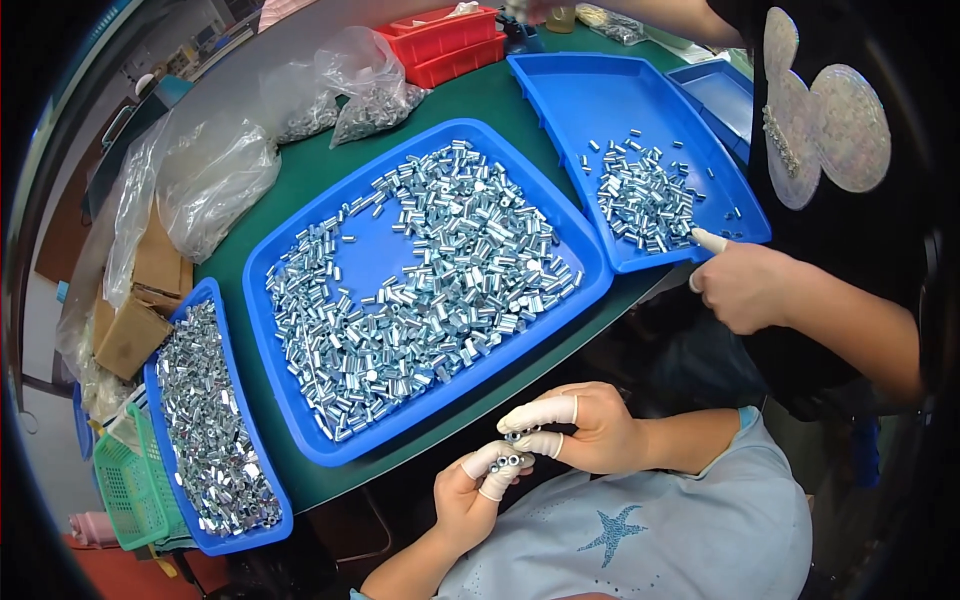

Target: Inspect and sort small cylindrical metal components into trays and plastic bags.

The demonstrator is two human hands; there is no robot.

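Observation:
My left hand (470, 500) pinches a few small silver metal sleeves (508, 461) between white-covered fingertips, their round open ends showing. Just above and to the right, my right hand (592, 430) is closed on more of the same sleeves, its fingertips nearly meeting the left ones. Both hands are in front of my shirt, off the table's near edge. Beyond them, a large blue tray (600, 283) holds a heap of loose silver sleeves (440, 320), with part of its blue bottom bare toward the back left.
At left stand a narrow blue tray (285, 528) of silver parts, a green basket (130, 490) and a cardboard box (135, 330). Behind are plastic bags (215, 190) and red bins (445, 45). At right, a co-worker's hand (745, 285) touches another blue tray (570, 90) of sleeves.

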